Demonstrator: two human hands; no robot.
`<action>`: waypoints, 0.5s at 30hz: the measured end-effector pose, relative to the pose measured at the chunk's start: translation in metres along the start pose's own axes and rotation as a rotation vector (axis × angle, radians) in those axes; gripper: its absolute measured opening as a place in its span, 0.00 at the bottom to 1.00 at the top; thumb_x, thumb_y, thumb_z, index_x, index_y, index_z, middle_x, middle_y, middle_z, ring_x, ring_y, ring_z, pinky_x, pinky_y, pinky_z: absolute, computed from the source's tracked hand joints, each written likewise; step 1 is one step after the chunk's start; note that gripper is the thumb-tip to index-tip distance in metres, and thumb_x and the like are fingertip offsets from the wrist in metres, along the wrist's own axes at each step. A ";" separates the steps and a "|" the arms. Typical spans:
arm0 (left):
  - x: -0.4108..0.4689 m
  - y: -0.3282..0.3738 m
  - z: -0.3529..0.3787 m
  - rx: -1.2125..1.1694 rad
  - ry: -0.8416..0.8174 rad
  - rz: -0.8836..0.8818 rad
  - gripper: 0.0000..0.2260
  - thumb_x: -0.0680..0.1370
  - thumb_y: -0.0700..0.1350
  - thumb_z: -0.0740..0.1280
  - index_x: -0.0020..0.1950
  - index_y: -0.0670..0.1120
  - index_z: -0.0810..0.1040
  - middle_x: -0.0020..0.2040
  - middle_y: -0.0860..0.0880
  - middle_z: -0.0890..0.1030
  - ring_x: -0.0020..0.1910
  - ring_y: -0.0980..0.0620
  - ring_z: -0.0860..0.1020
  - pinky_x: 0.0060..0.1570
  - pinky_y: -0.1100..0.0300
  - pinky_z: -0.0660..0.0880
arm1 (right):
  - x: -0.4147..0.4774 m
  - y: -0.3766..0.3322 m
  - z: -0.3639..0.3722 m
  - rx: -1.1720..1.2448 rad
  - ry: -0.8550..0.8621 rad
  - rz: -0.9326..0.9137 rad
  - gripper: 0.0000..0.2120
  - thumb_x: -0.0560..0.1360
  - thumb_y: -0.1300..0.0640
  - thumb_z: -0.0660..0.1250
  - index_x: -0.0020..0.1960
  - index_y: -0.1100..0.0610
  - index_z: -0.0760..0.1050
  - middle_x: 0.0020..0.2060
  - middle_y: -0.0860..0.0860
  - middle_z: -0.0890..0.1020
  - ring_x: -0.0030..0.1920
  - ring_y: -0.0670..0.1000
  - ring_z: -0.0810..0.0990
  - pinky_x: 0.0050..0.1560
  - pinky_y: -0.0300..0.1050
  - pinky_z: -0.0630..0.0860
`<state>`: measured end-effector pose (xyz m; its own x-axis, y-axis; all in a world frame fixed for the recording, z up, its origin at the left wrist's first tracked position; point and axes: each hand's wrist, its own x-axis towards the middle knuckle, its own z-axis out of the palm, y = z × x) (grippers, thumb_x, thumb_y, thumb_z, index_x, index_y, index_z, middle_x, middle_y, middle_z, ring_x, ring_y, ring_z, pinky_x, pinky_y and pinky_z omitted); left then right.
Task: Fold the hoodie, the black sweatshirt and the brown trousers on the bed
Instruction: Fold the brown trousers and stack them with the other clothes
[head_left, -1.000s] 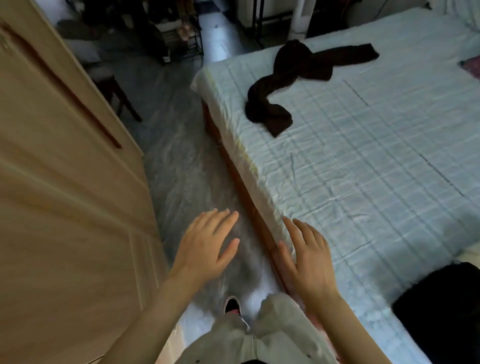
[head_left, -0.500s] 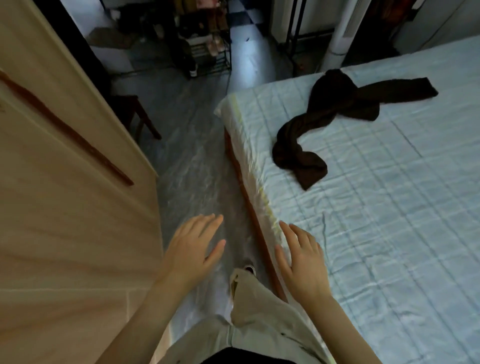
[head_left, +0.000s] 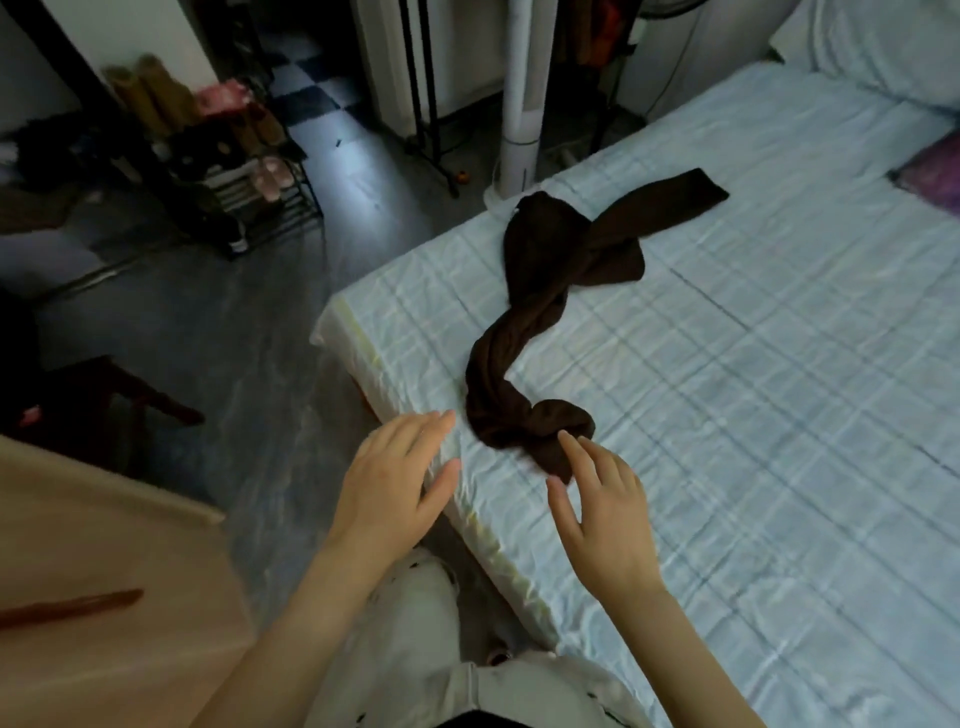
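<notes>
The brown trousers (head_left: 550, 291) lie twisted in a long crumpled strip on the pale blue bed (head_left: 753, 415), running from the near left edge toward the far corner. My right hand (head_left: 602, 514) hovers with straight fingers at the near bunched end of the trousers, its fingertips at the cloth. My left hand (head_left: 395, 478) is spread open over the bed's left edge, just left of that same end. Neither hand holds anything. The hoodie and the black sweatshirt are out of view.
A wooden wardrobe door (head_left: 93, 597) stands close on my left. A narrow strip of grey floor (head_left: 249, 338) runs between it and the bed. A shoe rack (head_left: 234, 171) and a white fan pole (head_left: 524, 104) stand beyond the bed's foot. A pillow (head_left: 878, 47) lies far right.
I have stepped forward along the bed. Both hands have moved up from the bed's edge to the near end of the brown trousers. The black garment at lower right has left the view.
</notes>
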<state>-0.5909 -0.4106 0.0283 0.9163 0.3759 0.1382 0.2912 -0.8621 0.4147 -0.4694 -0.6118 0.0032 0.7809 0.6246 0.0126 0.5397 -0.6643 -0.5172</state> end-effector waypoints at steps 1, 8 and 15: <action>0.018 -0.010 0.004 -0.001 -0.030 0.026 0.23 0.81 0.54 0.56 0.70 0.43 0.74 0.64 0.46 0.78 0.64 0.47 0.75 0.64 0.50 0.71 | 0.010 -0.001 0.006 -0.005 0.013 0.037 0.29 0.81 0.42 0.52 0.76 0.56 0.69 0.69 0.54 0.76 0.70 0.57 0.72 0.68 0.57 0.69; 0.159 -0.092 0.018 -0.075 -0.228 0.297 0.24 0.80 0.54 0.56 0.71 0.42 0.74 0.63 0.46 0.79 0.62 0.47 0.76 0.62 0.50 0.73 | 0.109 -0.031 0.055 -0.035 0.120 0.301 0.23 0.82 0.50 0.62 0.75 0.56 0.70 0.67 0.54 0.77 0.67 0.57 0.75 0.66 0.56 0.71; 0.293 -0.156 0.006 -0.131 -0.259 0.522 0.22 0.80 0.53 0.59 0.69 0.42 0.75 0.62 0.46 0.80 0.60 0.47 0.78 0.60 0.52 0.74 | 0.227 -0.080 0.069 -0.026 0.219 0.446 0.22 0.81 0.53 0.66 0.73 0.57 0.72 0.66 0.55 0.78 0.65 0.57 0.76 0.64 0.55 0.73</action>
<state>-0.3662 -0.1679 -0.0012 0.9711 -0.1961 0.1364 -0.2374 -0.8554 0.4603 -0.3571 -0.3887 -0.0115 0.9838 0.1779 -0.0239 0.1433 -0.8587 -0.4919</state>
